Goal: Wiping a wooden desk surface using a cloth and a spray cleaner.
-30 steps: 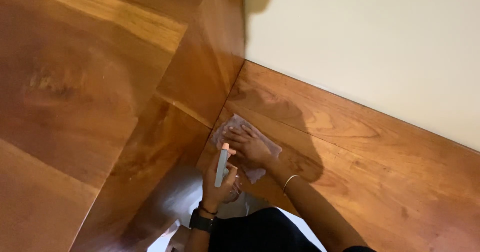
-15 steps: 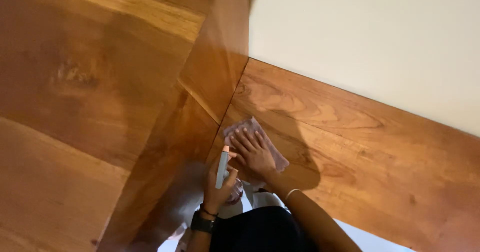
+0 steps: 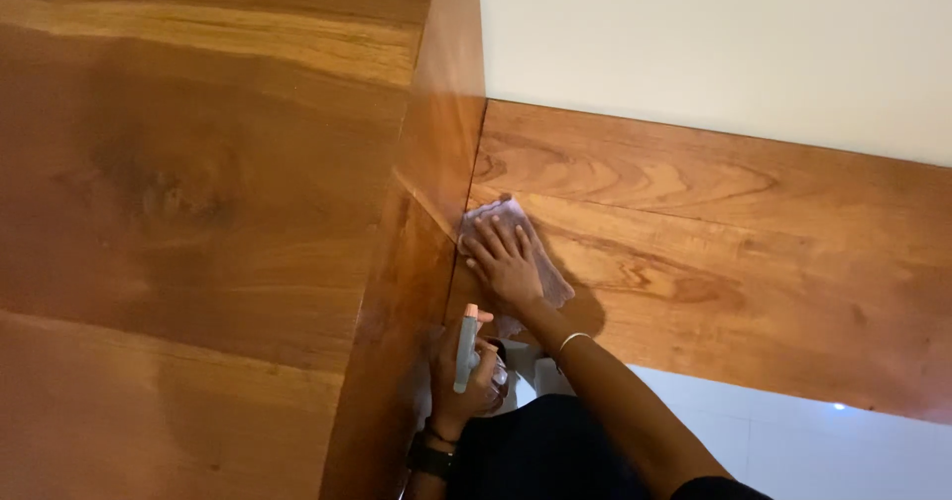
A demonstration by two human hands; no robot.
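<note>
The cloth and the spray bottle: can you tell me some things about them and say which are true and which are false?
1. The right hand presses a cloth on the wood panel. True.
2. The left hand holds a hammer. False: it holds a spray bottle.
3. The cloth lies far from the corner. False: it sits close by the corner.
4. The right wrist wears a thin bracelet. True.
5. The left wrist wears a dark watch. True.

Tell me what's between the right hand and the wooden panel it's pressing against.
In the head view, a crumpled cloth lies flat between the right hand and the wooden panel, beside the inner corner.
</note>
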